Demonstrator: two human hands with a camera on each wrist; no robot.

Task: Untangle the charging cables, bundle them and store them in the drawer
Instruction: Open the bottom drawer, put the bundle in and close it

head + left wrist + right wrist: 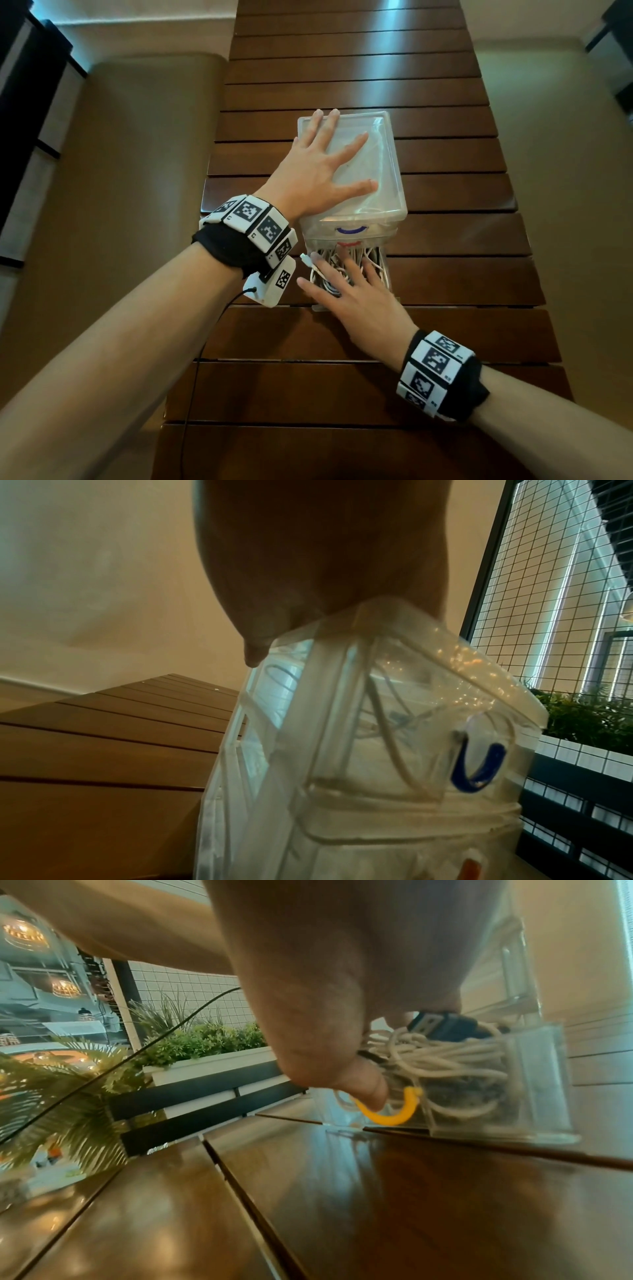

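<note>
Worktop: we see dark glossy wooden slats.
Drawer unit: clear plastic box, mid-worktop; we note a blue handle above (an orange one below).
Drawer: lower one pulled out toward the near edge.
Cables: white coils piled inside.
Left hand: flat, fingers spread on the lid.
Right hand: fingers straight, pressing the cables.

Bare slatted table lay open right of and behind the clear drawer unit. Left hand covered the unit's top. Right hand and heaped white cables filled the open lower drawer.
</note>
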